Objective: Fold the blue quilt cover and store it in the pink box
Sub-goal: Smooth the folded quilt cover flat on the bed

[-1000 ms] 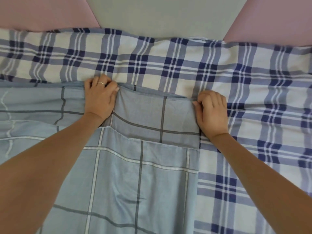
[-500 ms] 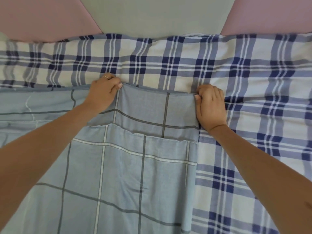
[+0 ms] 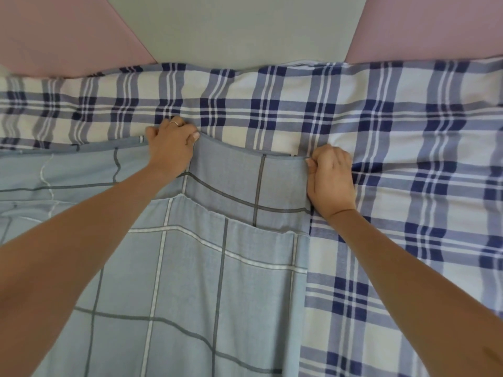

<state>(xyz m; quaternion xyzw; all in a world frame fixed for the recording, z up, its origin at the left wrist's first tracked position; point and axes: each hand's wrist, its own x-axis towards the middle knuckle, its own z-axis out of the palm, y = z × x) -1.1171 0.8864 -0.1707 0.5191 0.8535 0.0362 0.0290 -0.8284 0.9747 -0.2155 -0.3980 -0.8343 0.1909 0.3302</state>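
Observation:
The blue quilt cover (image 3: pixel 206 281), pale blue with grey and white grid lines, lies spread over the left and middle of the bed in overlapping layers. My left hand (image 3: pixel 170 146), with a ring on one finger, grips the cover's far edge with curled fingers. At the cover's far right corner my right hand (image 3: pixel 330 180) holds the fabric the same way. Both arms reach forward across the cloth. No pink box shows in the head view.
A white and navy plaid bed sheet (image 3: pixel 408 164) lies under the cover and fills the right and far side. Beyond it stand pink padded panels (image 3: pixel 62 34) and a grey panel (image 3: pixel 245 28) of the headboard.
Both hands have carried the cover's far edge a little farther toward the headboard, the left hand leading. The edge between them now lies flatter and tighter.

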